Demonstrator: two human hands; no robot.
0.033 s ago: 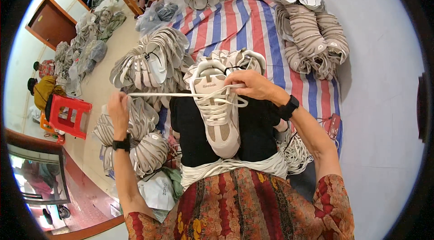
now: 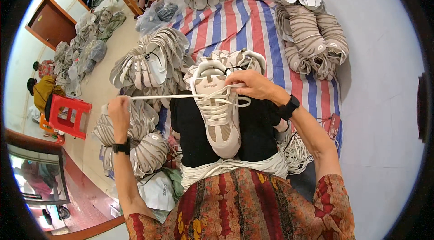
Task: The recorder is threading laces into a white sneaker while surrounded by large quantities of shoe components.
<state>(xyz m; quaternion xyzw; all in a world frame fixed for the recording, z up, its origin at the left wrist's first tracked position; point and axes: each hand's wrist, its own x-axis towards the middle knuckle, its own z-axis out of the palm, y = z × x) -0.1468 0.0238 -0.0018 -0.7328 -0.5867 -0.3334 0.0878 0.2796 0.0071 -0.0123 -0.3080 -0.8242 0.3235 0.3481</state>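
Beside the tongue of the shoe, our right hand pinches a white lace between thumb and fingers, a loose loop curling out below. Our left hand has its fingers folded together on the lace's outer stretch, which runs straight from the eyelets. The shoe lies over our lap, toe toward us, between the legs of our black trousers. Our right hand covers part of the shoe's collar; our left overlaps a striped bundle. Spare laces drape across our lap nearest the waist. Just past the heel, more shoes crowd close. Farther out, a tied bundle fans open on our left, and stacked rolls sit on a plastic sheet near the wall. A red stool partly hides a seated person. We see pale panels and tan mesh on the shoe, a rounded toe, flat laces, wrinkled sheeting and smooth stool plastic.
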